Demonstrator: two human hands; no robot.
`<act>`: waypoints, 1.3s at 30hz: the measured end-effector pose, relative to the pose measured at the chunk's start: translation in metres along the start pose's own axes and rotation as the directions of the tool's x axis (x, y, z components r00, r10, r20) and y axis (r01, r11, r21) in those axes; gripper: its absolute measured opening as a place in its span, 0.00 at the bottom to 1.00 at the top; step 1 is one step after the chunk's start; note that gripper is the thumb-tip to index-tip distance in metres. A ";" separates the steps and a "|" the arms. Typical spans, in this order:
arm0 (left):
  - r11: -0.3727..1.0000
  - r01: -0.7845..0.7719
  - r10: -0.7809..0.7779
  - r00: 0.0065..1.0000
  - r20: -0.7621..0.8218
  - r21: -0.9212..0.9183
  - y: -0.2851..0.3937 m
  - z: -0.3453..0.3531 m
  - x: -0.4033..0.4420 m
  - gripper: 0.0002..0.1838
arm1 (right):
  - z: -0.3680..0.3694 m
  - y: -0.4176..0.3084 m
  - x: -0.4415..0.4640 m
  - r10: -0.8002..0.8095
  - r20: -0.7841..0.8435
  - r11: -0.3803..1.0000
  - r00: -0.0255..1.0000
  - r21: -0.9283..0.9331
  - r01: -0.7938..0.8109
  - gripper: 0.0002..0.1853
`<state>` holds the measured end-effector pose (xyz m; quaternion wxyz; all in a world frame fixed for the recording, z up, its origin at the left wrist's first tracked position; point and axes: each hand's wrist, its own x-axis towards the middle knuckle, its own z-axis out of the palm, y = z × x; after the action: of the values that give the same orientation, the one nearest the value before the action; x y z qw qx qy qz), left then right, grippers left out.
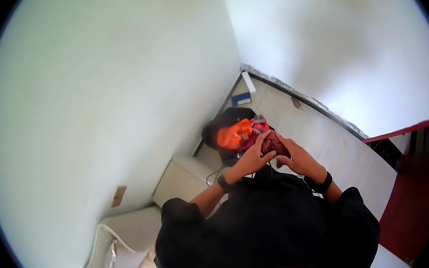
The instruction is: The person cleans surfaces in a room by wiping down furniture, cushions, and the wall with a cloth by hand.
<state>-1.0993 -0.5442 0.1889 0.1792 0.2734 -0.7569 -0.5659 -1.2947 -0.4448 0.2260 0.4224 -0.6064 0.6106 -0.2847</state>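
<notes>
Between my two hands is a dark red, folded bundle of cloth (275,145), held in front of my body. My left hand (252,157) presses on its left side, thumb and fingers against the fabric. From the right, my right hand (299,158) grips the same bundle with its fingers bent around the edge. Just beyond my left hand lies a bright orange piece of fabric or bag (235,135), with a red and grey item (259,124) touching it. Behind these is a black bag-like thing (234,114), partly covered. Thin cables show below my left hand.
A pale cabinet (183,181) stands against the left wall. A blue box (241,99) and a white box (249,83) lie on the tiled floor (310,131) in the corner. At lower left is a padded seat or bed end (100,249); dark red furniture (411,204) stands at right.
</notes>
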 end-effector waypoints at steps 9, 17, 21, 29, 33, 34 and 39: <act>0.934 0.150 -0.115 0.986 0.124 -0.325 0.054 0.016 0.144 0.39 | -0.115 0.057 0.046 -0.110 -0.258 0.954 0.960 0.242 0.174 0.38; 0.699 -0.029 -0.245 0.929 -0.278 -0.714 0.019 0.026 0.319 0.27 | -0.262 0.081 0.163 -0.412 -0.212 0.911 0.886 -0.129 0.393 0.32; 0.675 -0.080 -0.223 0.926 -0.306 -0.733 0.040 0.020 0.381 0.26 | -0.321 0.113 0.217 -0.402 -0.178 0.913 0.898 -0.008 0.407 0.29; 0.754 -0.079 -0.356 0.786 -0.506 -0.652 -0.003 -0.038 0.416 0.28 | -0.329 0.120 0.336 -0.477 0.007 0.872 0.879 0.125 0.472 0.21; 0.818 -0.104 -0.383 0.636 -0.670 -0.566 0.014 -0.104 0.420 0.29 | -0.308 0.088 0.414 -0.653 0.026 0.756 0.757 0.074 0.650 0.18; 0.845 -0.143 -0.332 0.616 -0.714 -0.516 0.003 -0.115 0.426 0.29 | -0.302 0.090 0.435 -0.647 0.028 0.759 0.762 0.127 0.639 0.17; 0.838 -0.353 -0.211 0.495 -0.843 -0.417 -0.006 -0.211 0.450 0.30 | -0.285 0.028 0.553 -0.728 0.079 0.684 0.681 0.155 0.713 0.15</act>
<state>-1.3296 -0.9832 0.2282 0.6270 0.4237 -0.3814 -0.5310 -1.5034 -1.0309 0.2445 0.3495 -0.7908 0.2756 -0.4202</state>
